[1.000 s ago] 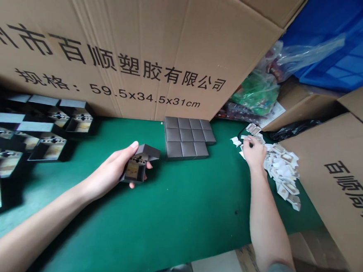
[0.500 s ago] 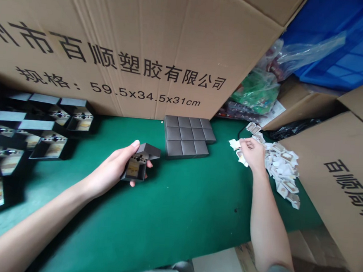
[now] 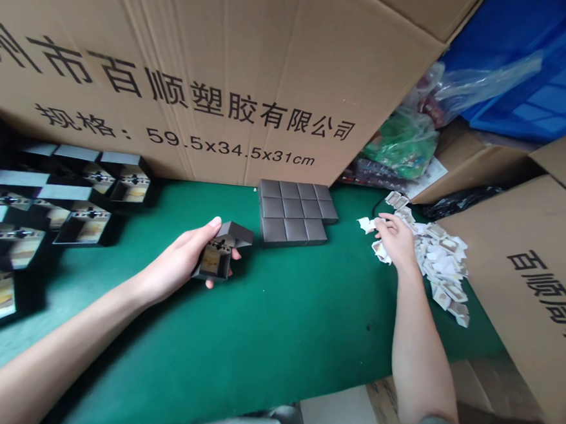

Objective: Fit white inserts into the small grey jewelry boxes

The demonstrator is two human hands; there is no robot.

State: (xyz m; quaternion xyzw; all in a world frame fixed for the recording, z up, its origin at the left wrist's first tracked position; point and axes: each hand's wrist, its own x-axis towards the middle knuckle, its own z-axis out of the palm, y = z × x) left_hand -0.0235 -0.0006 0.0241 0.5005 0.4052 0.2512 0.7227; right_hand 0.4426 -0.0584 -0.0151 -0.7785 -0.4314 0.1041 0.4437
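Note:
My left hand (image 3: 183, 257) is wrapped round a small dark box (image 3: 214, 262) whose hinged lid stands open. A tan-yellow bottom shows inside that box. At the right, the fingers of my right hand (image 3: 398, 241) are pinched together on a small white tray-like insert (image 3: 366, 225). This hand is at the left edge of a loose heap of white inserts (image 3: 437, 258), and its wrist passes over part of the heap. Between the two hands lies a block of closed dark boxes (image 3: 292, 213), packed side by side.
Rows of open dark boxes (image 3: 85, 227) stand at the left on the green tabletop (image 3: 264, 340). A large printed carton (image 3: 216, 52) walls off the back. Another carton (image 3: 527, 255) borders the right side. Plastic bags (image 3: 404, 143) and a blue bin (image 3: 530, 74) fill the back right.
The view has shifted slightly. My right hand remains at the heap's edge, with small movement among the white inserts. My left hand keeps hold of the open box.

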